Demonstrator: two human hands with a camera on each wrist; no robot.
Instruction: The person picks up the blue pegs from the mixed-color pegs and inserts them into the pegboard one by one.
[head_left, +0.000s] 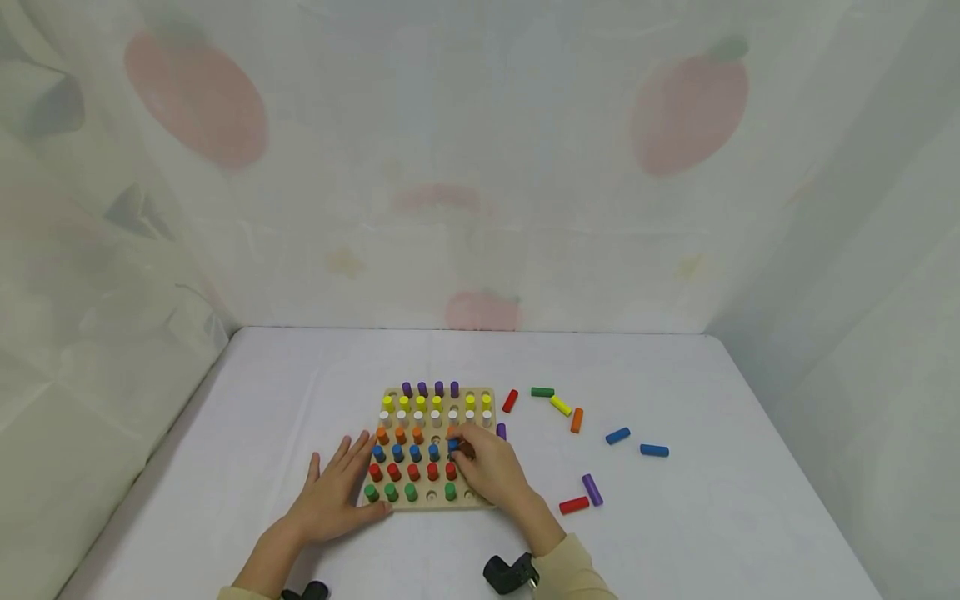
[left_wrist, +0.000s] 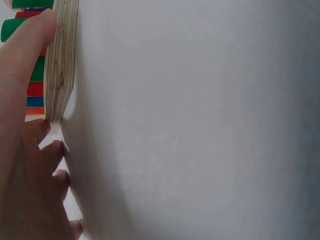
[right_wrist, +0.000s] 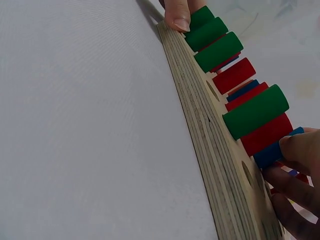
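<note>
**Left hand [head_left: 330,497] braces a wooden pegboard [right_wrist: 200,110] while right hand [head_left: 491,467] pinches a blue peg [right_wrist: 269,154]**

The left hand, fingers straight and spread, has its thumb on the pegboard's near left corner and its other fingers along the left edge, probably so it won't slide. The right hand grips the blue peg between thumb and fingers, right of four others in the blue row, seemingly to keep colours aligned; whether it is fully seated is hidden. The pegboard lies flat on the white table [head_left: 720,533], its rows sorted by colour: green pegs [head_left: 391,493] nearest, purple pegs [head_left: 438,389] farthest. To the right, apparently kept within reach, lie a loose red peg [head_left: 573,505] just beside a loose purple peg [head_left: 592,490] and, farther back, an orange peg [head_left: 577,420]. Behind hangs a pale curtain [head_left: 570,208].
</note>
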